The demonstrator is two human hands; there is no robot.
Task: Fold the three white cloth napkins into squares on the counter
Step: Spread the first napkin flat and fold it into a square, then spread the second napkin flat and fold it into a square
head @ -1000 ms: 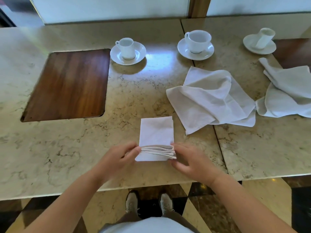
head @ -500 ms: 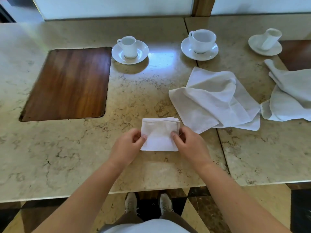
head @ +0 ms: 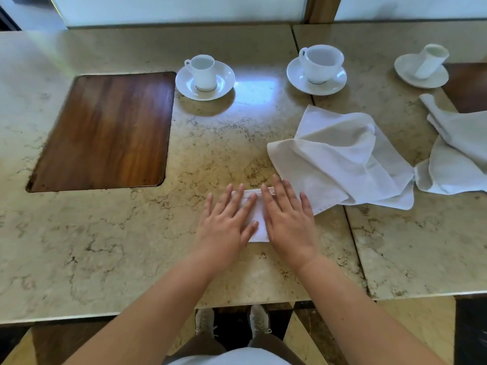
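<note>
1. Both hands lie flat, palms down, fingers spread, on the folded napkin (head: 257, 222): the left hand (head: 226, 222) covers its left part and the right hand (head: 288, 219) its right part, neither gripping anything.
2. Only a narrow white strip of that napkin shows between the hands, with its layered far edge showing at the fingertips and its near corner below the left thumb.
3. It sits on the counter (head: 110, 246) near the front edge, with bare marble on its left and toward the person.
4. Just right of the right hand, a second napkin (head: 340, 159) lies loose and rumpled; its near corner is close to the little finger, and whether they touch I cannot tell.
5. A third napkin (head: 458, 159), also unfolded, lies at the right border, its left tip meeting the second napkin's right corner.
6. A seam (head: 329, 154) between two slabs runs from the back toward the front, passing under the second napkin.
7. Three white cups stand on saucers along the back: a small cup (head: 203, 72), a wide cup (head: 320, 63), and a far-right cup (head: 431, 60) that looks tilted. All look empty.
8. A wood inlay (head: 105, 130) is set in the marble at left, well apart from the hands.
</note>
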